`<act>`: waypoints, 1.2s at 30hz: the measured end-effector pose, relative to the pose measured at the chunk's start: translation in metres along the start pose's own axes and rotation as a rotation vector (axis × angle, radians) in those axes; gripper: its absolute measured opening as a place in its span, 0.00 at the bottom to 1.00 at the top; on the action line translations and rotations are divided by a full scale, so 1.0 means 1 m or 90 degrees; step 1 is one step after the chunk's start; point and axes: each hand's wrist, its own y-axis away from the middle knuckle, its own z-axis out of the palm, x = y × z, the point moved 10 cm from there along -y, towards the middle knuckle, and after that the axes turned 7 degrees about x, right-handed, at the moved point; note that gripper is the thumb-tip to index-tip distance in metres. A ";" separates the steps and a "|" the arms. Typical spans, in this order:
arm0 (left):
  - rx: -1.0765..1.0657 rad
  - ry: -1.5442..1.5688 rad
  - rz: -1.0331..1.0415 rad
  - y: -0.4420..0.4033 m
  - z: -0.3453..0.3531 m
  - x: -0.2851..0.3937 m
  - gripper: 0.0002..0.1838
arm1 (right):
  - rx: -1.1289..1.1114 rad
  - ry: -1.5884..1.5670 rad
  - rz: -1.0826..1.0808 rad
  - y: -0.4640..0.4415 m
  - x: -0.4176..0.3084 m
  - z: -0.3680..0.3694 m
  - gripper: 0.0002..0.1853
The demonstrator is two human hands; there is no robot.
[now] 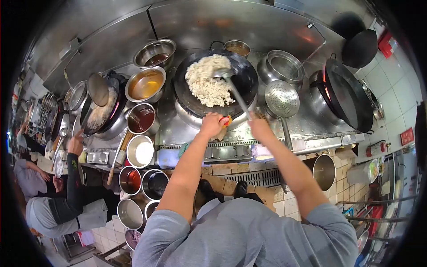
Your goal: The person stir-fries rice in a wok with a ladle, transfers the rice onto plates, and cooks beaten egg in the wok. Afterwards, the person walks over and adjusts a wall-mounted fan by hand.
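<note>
A large black wok [180,84] sits on the burner in front of me, with fried rice [212,92], pale and loose, heaped on its left side. My left hand [212,125] is closed at the wok's near edge, with something red and yellow [227,120], perhaps a cloth, at its fingers. The grip itself is partly hidden. Wrapped round the long handle of a metal ladle [238,94] is my right hand [260,129]. The ladle's head rests among the rice near the wok's middle, and the rice around it looks blurred.
Left of the wok stand a bowl of yellow oil [146,85], a pot of dark red sauce [141,119] and several more pots. A perforated skimmer [282,99] lies to the right, before another black wok [349,95]. A co-worker [58,213] works at the far left.
</note>
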 end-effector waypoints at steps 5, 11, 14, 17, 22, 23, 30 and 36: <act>0.010 -0.038 0.013 0.006 -0.018 0.012 0.20 | -0.195 -0.003 0.058 0.062 -0.030 -0.035 0.25; -0.078 -0.070 0.039 0.000 -0.009 0.010 0.22 | -0.068 0.055 -0.004 0.012 -0.006 -0.117 0.22; -0.150 -0.116 0.029 -0.003 -0.008 0.009 0.23 | -0.102 -0.092 0.096 -0.018 -0.041 -0.034 0.16; -0.080 -0.110 -0.007 0.002 -0.011 0.007 0.23 | -0.110 -0.078 0.021 0.029 -0.071 -0.004 0.22; 0.028 -0.118 0.014 0.010 -0.030 0.017 0.22 | -0.077 -0.024 0.029 0.088 -0.026 -0.104 0.28; 0.024 -0.115 -0.012 0.008 -0.017 0.006 0.22 | -0.082 -0.025 0.036 0.102 -0.028 -0.118 0.28; 0.032 -0.108 0.023 0.030 -0.113 0.126 0.22 | -0.285 0.081 -0.016 0.166 -0.062 -0.302 0.37; 0.141 -0.088 0.144 0.021 -0.076 0.115 0.20 | -0.280 0.010 -0.060 0.102 -0.051 -0.208 0.31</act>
